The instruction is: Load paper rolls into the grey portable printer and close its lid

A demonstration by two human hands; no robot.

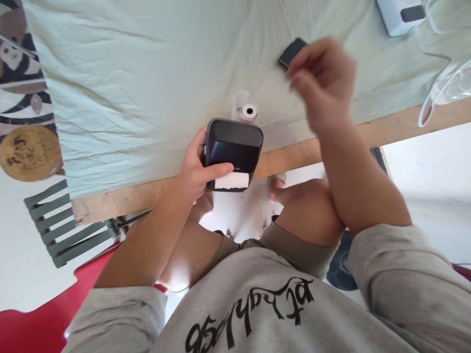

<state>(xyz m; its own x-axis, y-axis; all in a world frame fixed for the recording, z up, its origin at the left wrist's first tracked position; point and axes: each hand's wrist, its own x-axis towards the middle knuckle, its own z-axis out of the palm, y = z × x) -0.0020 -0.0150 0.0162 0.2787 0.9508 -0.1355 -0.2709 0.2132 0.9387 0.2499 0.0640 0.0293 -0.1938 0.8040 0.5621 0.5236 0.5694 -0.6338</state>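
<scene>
Black device (234,142) in left hand (196,169)

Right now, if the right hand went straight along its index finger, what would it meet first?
For the right hand, probably the white roll, skirting the flat device; depth is unclear, so it might pass above.

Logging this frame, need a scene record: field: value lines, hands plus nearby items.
left hand: holds black device, thumb on its face
paper strip: white, at device's near end
right hand: blurred, partly covers dark flat object in view; grip unclear
white roll: beyond device, on pale cloth
white box: far right, on cloth
</scene>
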